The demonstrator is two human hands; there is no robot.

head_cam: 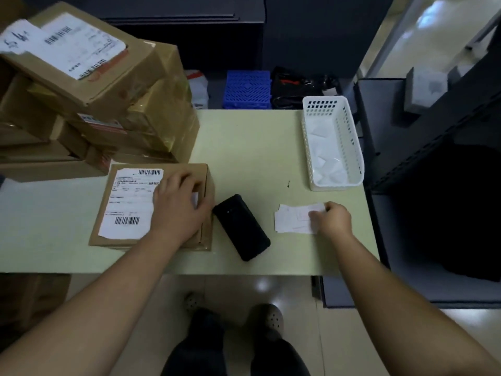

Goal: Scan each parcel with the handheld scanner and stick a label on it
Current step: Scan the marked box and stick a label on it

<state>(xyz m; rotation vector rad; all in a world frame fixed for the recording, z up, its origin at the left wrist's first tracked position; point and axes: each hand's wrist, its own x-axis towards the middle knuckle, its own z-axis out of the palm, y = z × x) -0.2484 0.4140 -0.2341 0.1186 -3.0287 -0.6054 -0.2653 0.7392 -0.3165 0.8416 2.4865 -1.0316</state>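
Parcel (130,202): flat cardboard box, centre left on table (244,147); left hand (179,204) rests on top, fingers relaxed. Handheld scanner (241,226): just right of it. Label sheets (292,218): centre right, pinched by right hand (332,218). Stacked parcels (81,90): upper left.

Matt cardboard parcel (151,206), glossy black plastic scanner (241,226), perforated white plastic basket (349,142).

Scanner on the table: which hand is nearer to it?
Left. The left hand rests on the parcel, just left of the scanner's far end; the right hand pinches the labels, farther off to the scanner's right.
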